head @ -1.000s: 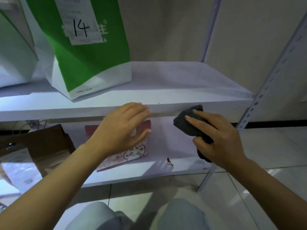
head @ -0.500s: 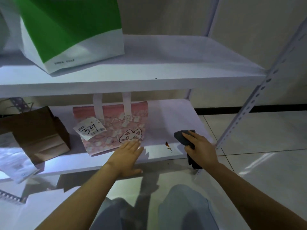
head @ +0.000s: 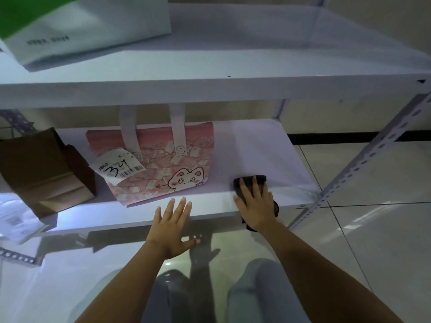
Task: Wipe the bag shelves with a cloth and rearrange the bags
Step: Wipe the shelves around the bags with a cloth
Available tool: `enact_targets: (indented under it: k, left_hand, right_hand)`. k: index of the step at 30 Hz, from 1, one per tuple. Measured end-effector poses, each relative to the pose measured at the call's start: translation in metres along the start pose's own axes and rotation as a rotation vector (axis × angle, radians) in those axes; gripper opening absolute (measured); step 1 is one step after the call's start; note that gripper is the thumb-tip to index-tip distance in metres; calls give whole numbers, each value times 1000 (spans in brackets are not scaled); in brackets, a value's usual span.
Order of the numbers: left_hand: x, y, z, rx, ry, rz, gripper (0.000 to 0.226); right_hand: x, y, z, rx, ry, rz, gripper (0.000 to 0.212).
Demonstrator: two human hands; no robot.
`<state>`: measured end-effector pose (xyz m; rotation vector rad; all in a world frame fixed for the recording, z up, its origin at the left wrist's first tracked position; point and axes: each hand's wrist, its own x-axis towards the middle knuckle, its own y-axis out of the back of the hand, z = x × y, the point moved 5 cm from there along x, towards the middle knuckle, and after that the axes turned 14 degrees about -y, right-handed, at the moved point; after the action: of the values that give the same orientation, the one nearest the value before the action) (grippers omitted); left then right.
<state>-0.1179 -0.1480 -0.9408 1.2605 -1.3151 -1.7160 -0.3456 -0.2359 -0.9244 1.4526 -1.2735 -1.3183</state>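
cloth (head: 250, 183) pressed flat on lower shelf (head: 268, 148) under right hand (head: 255, 206).

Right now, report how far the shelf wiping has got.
Done: cannot tell; nothing shows the upper shelf wiped. In hand: the right hand presses the dark cloth on the lower shelf. Left: under the pink bag and brown bag; rearranging.

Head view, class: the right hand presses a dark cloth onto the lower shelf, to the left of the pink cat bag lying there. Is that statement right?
Not quite. The head view shows the right hand pressing the dark cloth onto the lower shelf, but to the right of the pink cat bag, not the left. The rest stands.
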Motion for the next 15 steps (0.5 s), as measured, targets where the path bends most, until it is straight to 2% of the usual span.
enact_targets:
  k: [2,4,9,12,15]
  left_hand:
    - [0,-6,-2,-16,-2,54,96]
    - [3,-9,-6,-31,-14,89,95]
    - [5,-10,-8,-31,-27,84,101]
    - [6,-10,-8,-39,-32,73,106]
    - [8,-11,-10,-36,-35,57,106]
  right_hand:
    - [-6,-6,5,-90,139,-9,80]
    - [-10,-3,19,-156,193,32,71]
    - [14,3,34,-118,47,1,87]
    - [29,8,14,-109,-22,14,72]
    - [29,-1,-16,-180,66,-24,64]
